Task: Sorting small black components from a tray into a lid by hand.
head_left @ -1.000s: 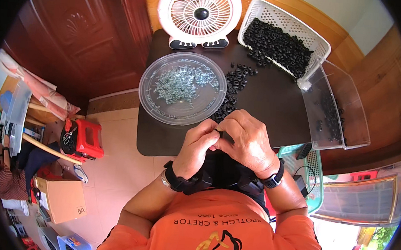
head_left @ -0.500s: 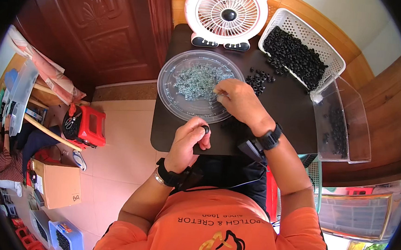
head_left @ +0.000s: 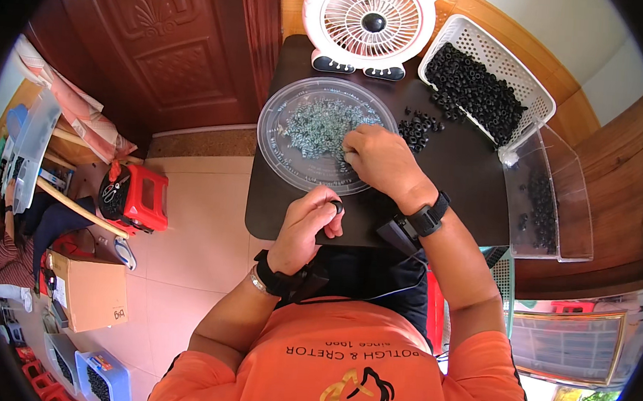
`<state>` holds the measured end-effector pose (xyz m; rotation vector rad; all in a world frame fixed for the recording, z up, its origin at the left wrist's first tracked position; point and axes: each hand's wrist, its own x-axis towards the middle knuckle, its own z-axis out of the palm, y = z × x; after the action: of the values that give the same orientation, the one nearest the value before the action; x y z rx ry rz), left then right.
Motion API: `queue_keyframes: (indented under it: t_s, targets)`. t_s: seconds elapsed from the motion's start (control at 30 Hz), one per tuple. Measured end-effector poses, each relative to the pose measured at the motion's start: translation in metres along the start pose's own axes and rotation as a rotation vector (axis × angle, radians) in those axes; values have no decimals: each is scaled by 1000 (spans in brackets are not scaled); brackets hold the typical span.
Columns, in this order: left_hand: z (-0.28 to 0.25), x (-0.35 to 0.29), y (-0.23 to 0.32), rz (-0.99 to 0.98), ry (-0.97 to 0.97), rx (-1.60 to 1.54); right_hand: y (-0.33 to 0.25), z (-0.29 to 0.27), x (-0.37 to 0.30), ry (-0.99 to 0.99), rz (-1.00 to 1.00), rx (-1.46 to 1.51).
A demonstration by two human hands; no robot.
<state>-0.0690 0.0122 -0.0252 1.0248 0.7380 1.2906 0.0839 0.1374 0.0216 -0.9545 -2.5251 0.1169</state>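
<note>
At the near edge of the dark table (head_left: 455,202), my left hand (head_left: 306,225) is closed with a small black ring (head_left: 337,206) pinched between thumb and forefinger. My right hand (head_left: 385,164) reaches over the right rim of a round clear plastic lid (head_left: 279,164). Its fingertips are pressed together above the lid; what they hold, if anything, is hidden. A heap of small shiny metal pieces (head_left: 319,126) lies spread in the lid. Just beyond my right hand sits a loose pile of black rings (head_left: 418,129) on the tabletop.
A white perforated basket (head_left: 528,96) of black rings stands at the back right, beside a clear plastic bin (head_left: 574,211). A small fan (head_left: 373,25) is at the back. Off to the left are a red stool (head_left: 146,197), a cardboard box (head_left: 95,296) and another person (head_left: 12,257).
The view has shifted slightly. Both hands stay in nearly the same places, and the ring in my left hand appears slightly turned.
</note>
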Motion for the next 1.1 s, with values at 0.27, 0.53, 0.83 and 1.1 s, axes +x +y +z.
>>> queue_keyframes:
  t_s: [0.27,0.53,0.83,1.1]
  targets:
    - [2,-1,2,-9,14,27,12,-3,-8,-64,108,-200]
    - [2,-1,1,5,12,35,17,-21,-18,-55,273,322]
    - [6,2,4,-2,-5,130,21,-10,-20,69,111,237]
    - [6,2,4,-16,-12,128,12,-22,-17,82,103,259]
